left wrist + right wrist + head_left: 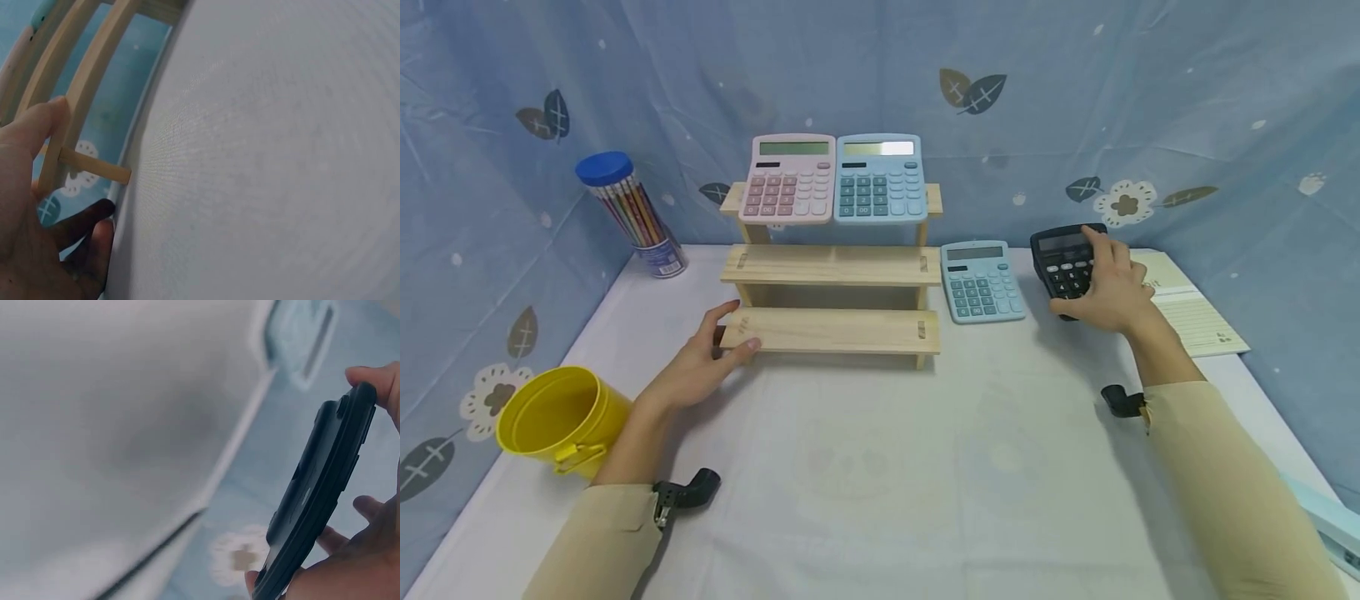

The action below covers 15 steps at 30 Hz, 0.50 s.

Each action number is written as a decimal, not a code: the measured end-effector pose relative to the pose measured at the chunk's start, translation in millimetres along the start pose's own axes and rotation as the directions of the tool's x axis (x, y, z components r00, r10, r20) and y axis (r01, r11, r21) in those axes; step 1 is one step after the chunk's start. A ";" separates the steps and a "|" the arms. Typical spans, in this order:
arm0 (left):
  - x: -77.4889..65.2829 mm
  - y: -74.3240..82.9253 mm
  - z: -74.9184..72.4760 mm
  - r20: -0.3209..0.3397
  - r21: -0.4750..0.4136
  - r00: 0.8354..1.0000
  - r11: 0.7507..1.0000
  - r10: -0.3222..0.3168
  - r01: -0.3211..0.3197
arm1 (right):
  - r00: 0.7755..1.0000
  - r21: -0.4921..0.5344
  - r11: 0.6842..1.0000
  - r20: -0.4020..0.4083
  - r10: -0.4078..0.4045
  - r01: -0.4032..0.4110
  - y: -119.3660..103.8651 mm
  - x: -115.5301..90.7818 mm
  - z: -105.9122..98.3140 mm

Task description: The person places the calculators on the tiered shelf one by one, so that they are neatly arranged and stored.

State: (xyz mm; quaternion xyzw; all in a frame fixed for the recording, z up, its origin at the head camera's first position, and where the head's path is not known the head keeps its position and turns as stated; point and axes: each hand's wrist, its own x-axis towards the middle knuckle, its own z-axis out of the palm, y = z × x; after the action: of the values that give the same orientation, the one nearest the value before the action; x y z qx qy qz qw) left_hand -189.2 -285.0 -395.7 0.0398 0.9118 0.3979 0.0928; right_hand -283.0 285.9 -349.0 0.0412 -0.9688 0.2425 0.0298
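In the head view my right hand (1112, 287) grips a black calculator (1063, 265) by its opposite edges, thumb at the lower end and fingers at the top. The right wrist view shows that calculator (319, 494) edge-on, held above the white tabletop. My left hand (703, 362) holds the left end of the lowest board on a three-tier wooden stand (831, 332), thumb on its front edge. A pink calculator (788, 179) and a blue calculator (880, 179) lean side by side on the top tier. Another blue calculator (982, 282) lies right of the stand.
An open notebook (1195, 312) lies at the right, partly behind my right hand. A yellow bucket (561, 417) stands beside my left forearm. At the back left is a blue-lidded tub of pencils (636, 217). A patterned blue cloth (1037, 108) rises behind.
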 end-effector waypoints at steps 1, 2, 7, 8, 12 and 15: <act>0.0 -0.1 -0.4 0.000 -0.001 1.000 1.000 0.002 -0.002 | 1.000 -0.006 1.000 -0.009 -0.013 0.013 -4.6 -2.4 -2.4; 0.0 -0.2 -0.7 0.000 -0.002 1.000 1.000 0.003 -0.003 | 0.999 -0.014 1.000 -0.019 -0.027 0.027 -9.2 -4.6 -4.5; 0.3 -1.0 -0.5 -0.005 0.001 1.000 1.000 0.012 -0.012 | 0.995 -0.027 0.996 -0.050 -0.082 0.081 -31.0 -14.9 -11.2; 0.2 -1.1 -0.1 -0.006 0.000 1.000 1.000 0.011 -0.011 | 0.994 -0.026 0.996 -0.053 -0.092 0.091 -34.4 -16.7 -11.7; -0.1 -1.3 0.8 -0.004 0.000 1.000 1.000 0.006 -0.006 | 0.990 -0.018 0.992 -0.062 -0.129 0.128 -43.2 -24.6 -12.8; 0.4 -0.8 -0.3 -0.001 0.002 1.000 1.000 0.007 -0.007 | 0.986 -0.001 0.989 -0.069 -0.150 0.150 -49.2 -32.1 -14.5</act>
State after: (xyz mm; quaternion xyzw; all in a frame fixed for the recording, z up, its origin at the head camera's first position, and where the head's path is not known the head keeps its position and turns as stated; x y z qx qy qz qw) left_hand -189.7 -285.8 -396.2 0.0430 0.9121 0.3975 0.0909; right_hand -245.9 251.6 -315.7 0.1056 -0.9608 0.2430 0.0813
